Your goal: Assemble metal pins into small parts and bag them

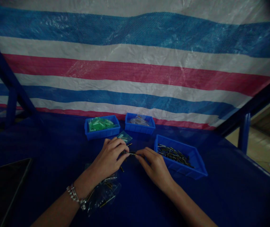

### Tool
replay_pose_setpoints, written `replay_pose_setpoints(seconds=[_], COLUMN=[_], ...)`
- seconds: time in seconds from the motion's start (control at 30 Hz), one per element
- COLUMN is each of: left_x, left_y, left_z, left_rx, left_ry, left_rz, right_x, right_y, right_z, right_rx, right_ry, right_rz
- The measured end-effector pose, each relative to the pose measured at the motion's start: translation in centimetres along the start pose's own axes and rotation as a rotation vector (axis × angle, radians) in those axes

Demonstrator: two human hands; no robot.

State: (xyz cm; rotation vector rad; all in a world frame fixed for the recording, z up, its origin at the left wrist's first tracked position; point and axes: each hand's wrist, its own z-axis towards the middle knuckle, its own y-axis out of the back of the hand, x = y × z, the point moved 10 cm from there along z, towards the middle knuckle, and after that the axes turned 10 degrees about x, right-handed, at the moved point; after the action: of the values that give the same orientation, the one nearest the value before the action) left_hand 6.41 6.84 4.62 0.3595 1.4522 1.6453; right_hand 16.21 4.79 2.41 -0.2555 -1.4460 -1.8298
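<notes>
Blue tabletop (135, 201) carries a bin (182, 169) of thin rods (174, 154) before striped sheeting (135, 71).

From my remote seat I see a bare left grip (112, 155) and right grip (154, 164), bare forearms (188, 201), and a silvery, beaded, multi-strand bracelet (73, 193) circling the left wrist (80, 184).
</notes>
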Motion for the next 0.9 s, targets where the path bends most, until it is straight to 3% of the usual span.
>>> replay_pose_setpoints(seconds=[0.33,0.9], left_x=[0.09,-0.37], left_y=[0.01,0.65], left_z=[-0.08,-0.17], left_rx=[-0.012,-0.074], left_ry=[-0.013,-0.045], left_rz=[-0.028,-0.033], right_x=[0.6,0.61], right_y=[0.88,0.64], right_z=[-0.14,-0.18], right_rx=[-0.079,-0.064], right_ry=[0.041,0.055], right_rz=[-0.018,-0.038])
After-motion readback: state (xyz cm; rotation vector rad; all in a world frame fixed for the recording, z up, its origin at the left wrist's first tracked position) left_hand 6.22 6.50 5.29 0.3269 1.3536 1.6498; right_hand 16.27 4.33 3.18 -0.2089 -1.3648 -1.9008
